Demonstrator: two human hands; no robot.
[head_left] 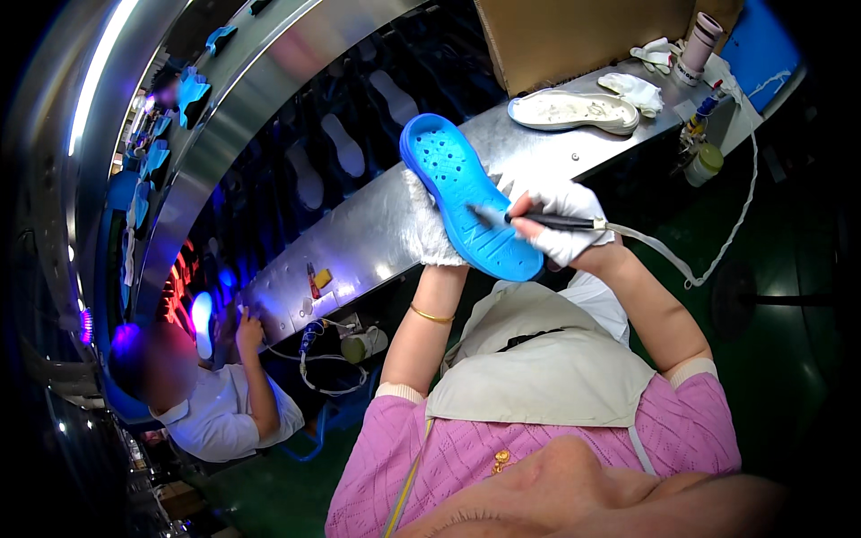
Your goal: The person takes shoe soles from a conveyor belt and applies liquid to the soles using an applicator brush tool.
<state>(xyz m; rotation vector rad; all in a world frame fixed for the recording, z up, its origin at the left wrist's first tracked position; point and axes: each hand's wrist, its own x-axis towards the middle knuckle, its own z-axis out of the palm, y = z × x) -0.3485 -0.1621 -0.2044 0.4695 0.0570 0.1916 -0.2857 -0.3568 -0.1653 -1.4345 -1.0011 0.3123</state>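
A bright blue shoe sole (462, 193), with small holes at one end and grooves near the other, is held tilted over the metal bench. Wrapped in a white knit glove, my left hand (427, 229) grips it along its left edge and from beneath. My right hand (565, 211), in a white glove with bare fingertips, is closed round the black handle of a brush (554, 221). The brush's bristles, blurred, are at the sole's inner face. From the handle's rear runs a pale hose (659, 247).
On the narrow metal bench (350, 233) lie a white sole-shaped piece (574, 111) and crumpled white gloves (632, 90). A pink cup (700, 45) stands at the far right. Pale soles (343, 145) lie on a dark surface beyond. Another person (224, 403) works at the left.
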